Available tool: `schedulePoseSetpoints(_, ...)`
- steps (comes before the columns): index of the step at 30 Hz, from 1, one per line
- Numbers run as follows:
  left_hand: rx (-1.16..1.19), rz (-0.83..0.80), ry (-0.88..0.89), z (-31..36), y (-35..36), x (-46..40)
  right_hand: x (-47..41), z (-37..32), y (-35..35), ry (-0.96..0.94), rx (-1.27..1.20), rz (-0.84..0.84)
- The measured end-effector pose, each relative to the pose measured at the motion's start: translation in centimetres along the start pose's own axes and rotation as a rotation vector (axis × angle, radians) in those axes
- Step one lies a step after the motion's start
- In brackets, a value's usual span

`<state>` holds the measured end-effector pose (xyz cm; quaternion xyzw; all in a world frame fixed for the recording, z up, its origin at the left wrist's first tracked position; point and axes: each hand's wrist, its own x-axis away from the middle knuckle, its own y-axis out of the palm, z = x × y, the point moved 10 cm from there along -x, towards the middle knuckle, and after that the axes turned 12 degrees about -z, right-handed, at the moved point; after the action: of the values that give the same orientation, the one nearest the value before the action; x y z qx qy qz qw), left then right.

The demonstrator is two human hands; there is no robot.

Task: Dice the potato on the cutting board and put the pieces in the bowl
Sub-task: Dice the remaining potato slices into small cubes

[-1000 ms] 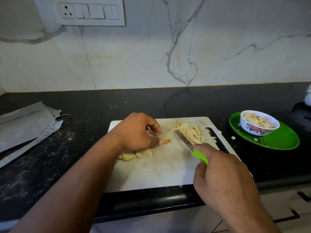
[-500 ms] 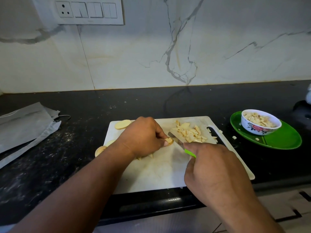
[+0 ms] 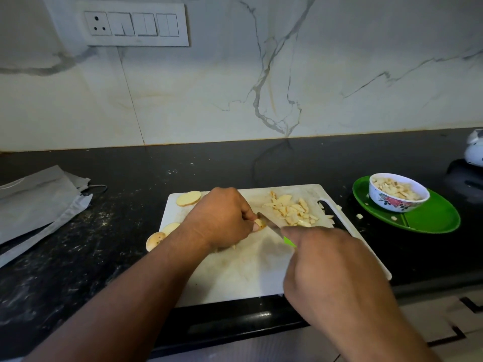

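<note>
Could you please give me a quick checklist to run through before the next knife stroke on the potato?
1. Left hand pins the potato piece: ok.
2. Right hand grips the knife: ok.
3. Left fingertips clear of the blade: not ok, they sit right beside it.
4. Board fully on the counter: not ok, its near edge looks level with the counter's lip.
5. Bowl has room left: cannot tell, already well filled.
6. Slices left to dice: ok, several wait at the board's left.
</note>
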<state>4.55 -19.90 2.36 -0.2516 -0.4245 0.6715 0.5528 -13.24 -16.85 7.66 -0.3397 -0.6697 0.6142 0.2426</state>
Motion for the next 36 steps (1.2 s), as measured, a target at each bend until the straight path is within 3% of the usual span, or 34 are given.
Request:
schedulePoseSetpoints(9, 0.023, 0.004, -0.009, -0.6, -0.3, -0.4, 1.5, 0.5, 1.1, -0.036, 0.005, -0.106)
schedulePoseSetpoints(15, 0.033, 0.034, -0.02, -0.5, -0.6, 0.0, -0.4, -0.5, 0.6, -0.019, -0.004, -0.001)
schedulePoseSetpoints(24, 0.069, -0.005, -0.043, -1.1, -0.5, -0.2, 1.9, 0.5, 1.3, -0.035, -0.019, -0.101)
schedulePoseSetpoints(30, -0.011, -0.018, -0.021, -0.7, -0.6, 0.3, -0.4, -0.6, 0.7, -0.024, 0.002, 0.004)
schedulePoseSetpoints(36, 0.029, 0.001, -0.041, -0.9, -0.7, 0.0, 0.7, 0.0, 2.8, -0.032, -0.073, -0.074)
